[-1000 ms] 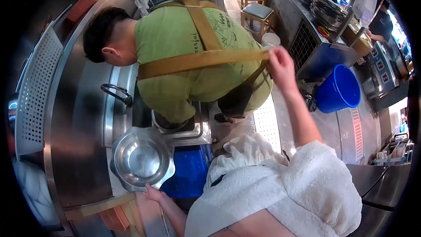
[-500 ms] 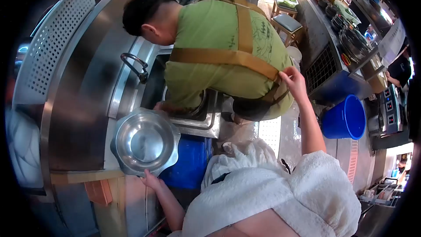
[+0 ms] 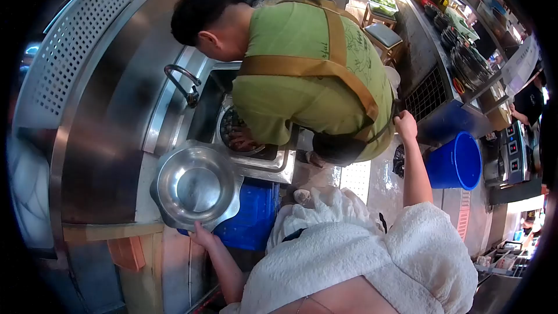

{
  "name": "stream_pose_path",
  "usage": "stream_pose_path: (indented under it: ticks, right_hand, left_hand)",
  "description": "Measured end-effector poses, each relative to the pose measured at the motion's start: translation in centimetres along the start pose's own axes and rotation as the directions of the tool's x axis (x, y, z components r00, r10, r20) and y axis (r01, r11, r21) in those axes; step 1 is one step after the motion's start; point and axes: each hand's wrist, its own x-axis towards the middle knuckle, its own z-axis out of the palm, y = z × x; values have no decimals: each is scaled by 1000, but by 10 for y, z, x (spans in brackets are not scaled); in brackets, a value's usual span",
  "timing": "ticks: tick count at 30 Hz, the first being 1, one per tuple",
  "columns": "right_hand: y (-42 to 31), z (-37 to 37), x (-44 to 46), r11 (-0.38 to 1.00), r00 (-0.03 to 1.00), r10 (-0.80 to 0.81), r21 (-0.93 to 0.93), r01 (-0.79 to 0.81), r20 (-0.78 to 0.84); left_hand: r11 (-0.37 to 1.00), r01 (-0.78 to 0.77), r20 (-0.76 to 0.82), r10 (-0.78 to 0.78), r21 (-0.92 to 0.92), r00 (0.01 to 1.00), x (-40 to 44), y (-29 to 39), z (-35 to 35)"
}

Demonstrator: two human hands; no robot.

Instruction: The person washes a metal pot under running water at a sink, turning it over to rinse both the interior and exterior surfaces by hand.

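My left hand (image 3: pixel 202 234) grips the near rim of a shiny metal basin (image 3: pixel 196 187) with a wavy edge; nothing shows inside it. On the right, my right hand (image 3: pixel 405 125) is closed at the lower back of a person in a green shirt (image 3: pixel 290 35), around what looks like a dark apron tie. Brown straps (image 3: pixel 290 65) cross that person's back. The person bends over the sink (image 3: pixel 279 166), one hand in a round vessel (image 3: pixel 225 128) of dark pieces.
A curved faucet (image 3: pixel 183 81) stands left of the sink. Below the basin is a blue crate (image 3: pixel 250 215). A blue bucket (image 3: pixel 456 163) sits on the floor at right. Stacked dishes (image 3: pixel 468 64) line the right counter, and a stool (image 3: pixel 383 35) stands beyond the person.
My right hand has moved off the brown strap, down to the dark tie at the waist. The brown strap hangs lower on the person's back. My left hand still holds the basin.
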Motion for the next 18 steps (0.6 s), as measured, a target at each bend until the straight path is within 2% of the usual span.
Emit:
stream_pose_path:
  ticks: [1, 2, 4, 6, 7, 9, 10, 12, 13, 14, 15, 16, 17, 18]
  right_hand:
    - [5, 0, -2, 998, 998, 62, -18, -62, 6]
    - [10, 1, -4, 998, 998, 57, -21, -56, 9]
    - [23, 7, -9, 999, 999, 44, -25, -44, 15]
    - [35, 22, -15, 936, 964, 220, -310, -166, 148]
    - [37, 28, -21, 936, 964, 218, -313, -163, 150]
    - [40, 39, -35, 944, 841, 209, -329, -39, 499]
    - [48, 56, -46, 969, 804, 210, -230, -93, 556]
    - [56, 91, -75, 981, 781, -23, -137, 138, 624]
    - [63, 124, -87, 988, 741, 8, -117, 96, 672]
    - [33, 119, -102, 924, 634, 9, -250, 291, 773]
    - [-2, 97, -121, 896, 523, -111, -143, 421, 845]
    - [-25, 94, -142, 863, 577, -190, -144, 484, 794]
    - [-34, 106, -152, 808, 530, -278, -103, 580, 801]
    - [-48, 105, -161, 796, 507, -345, -40, 603, 790]
  left_hand:
    - [998, 68, 1, -68, 2, 998, 0, 1, 1]
    - [990, 138, 0, -138, 8, 990, 0, 1, 1]
    - [991, 134, -5, -134, 31, 991, -2, 4, 6]
    - [994, 103, 31, -103, 26, 994, 3, -2, 2]
    - [994, 105, 28, -106, 26, 994, 6, -9, -1]
    - [994, 109, 15, -108, -13, 994, 10, -17, -5]
    - [993, 115, 24, -115, -11, 993, 12, -18, -9]
    - [982, 186, 15, -186, 23, 982, 13, -20, -9]
    - [981, 192, 36, -193, 33, 980, 8, -16, -4]
    - [973, 231, 2, -231, 3, 973, 0, -8, -1]
    - [964, 266, -33, -267, -29, 963, -5, -4, 2]
    - [952, 304, -77, -305, -34, 949, -4, -7, 4]
    - [952, 307, -65, -308, -24, 949, -3, -9, 3]
    - [948, 318, -8, -318, -35, 948, -3, -12, 1]
